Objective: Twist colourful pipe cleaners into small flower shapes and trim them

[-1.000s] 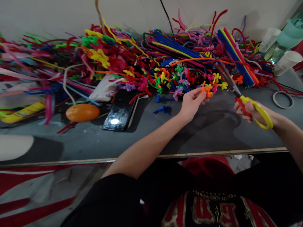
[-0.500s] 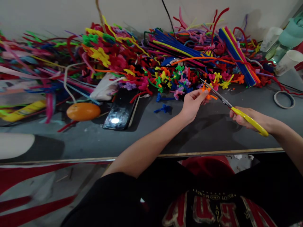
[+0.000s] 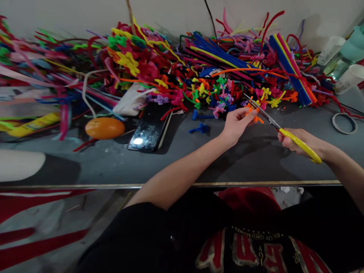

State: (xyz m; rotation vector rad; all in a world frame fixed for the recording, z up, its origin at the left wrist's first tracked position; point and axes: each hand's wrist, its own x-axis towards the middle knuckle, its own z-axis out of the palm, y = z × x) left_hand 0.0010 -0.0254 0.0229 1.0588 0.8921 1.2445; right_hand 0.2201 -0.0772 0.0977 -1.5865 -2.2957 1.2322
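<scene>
My left hand [image 3: 237, 123] pinches a small orange pipe-cleaner piece [image 3: 258, 119] above the dark table. My right hand [image 3: 298, 141] is wrapped round the yellow handle of a pair of scissors [image 3: 302, 146]. The metal blades point up and left and pass right beside the orange piece and my left fingertips. Behind my left hand lie small pipe-cleaner flowers in many colours [image 3: 220, 102]. A blue flower piece [image 3: 201, 128] lies alone on the table to the left of my left hand.
A large heap of pipe cleaners [image 3: 159, 57] runs along the wall. On the left are a phone [image 3: 148, 131], an orange oval object [image 3: 105, 128] and a white packet [image 3: 132, 100]. At the right are a tape roll [image 3: 344, 123] and paper cups [image 3: 349, 79]. The table's front edge [image 3: 241, 184] is near.
The view has shifted a little, so the heap and phone appear further right. My left fingers have moved slightly over the orange piece. Both hands keep their holds.
</scene>
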